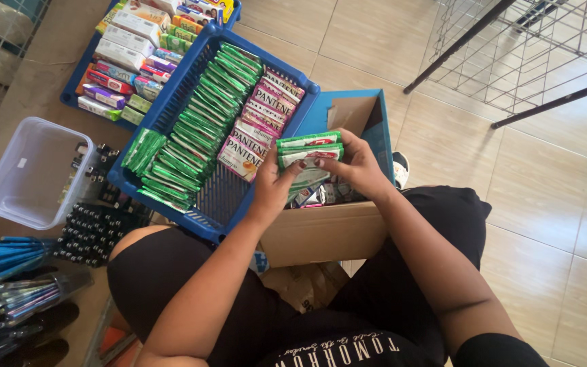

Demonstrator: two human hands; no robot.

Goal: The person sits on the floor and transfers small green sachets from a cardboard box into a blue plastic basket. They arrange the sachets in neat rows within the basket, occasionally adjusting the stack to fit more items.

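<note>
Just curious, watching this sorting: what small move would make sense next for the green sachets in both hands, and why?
Probably set them in the blue crate, beside the green rows. Both the left hand and right hand grip a squared-up bundle of green sachets above the cardboard box, and matching sachets already stand filed there.

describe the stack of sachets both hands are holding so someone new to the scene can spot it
Start at the big blue slotted crate on the floor, filled with rows of sachets. Just right of it, an open cardboard box sits in front of the person's knees. Above it, the left hand and right hand pinch a green-and-white sachet stack; unlike the crate's rows, it is lifted in the air.
</note>
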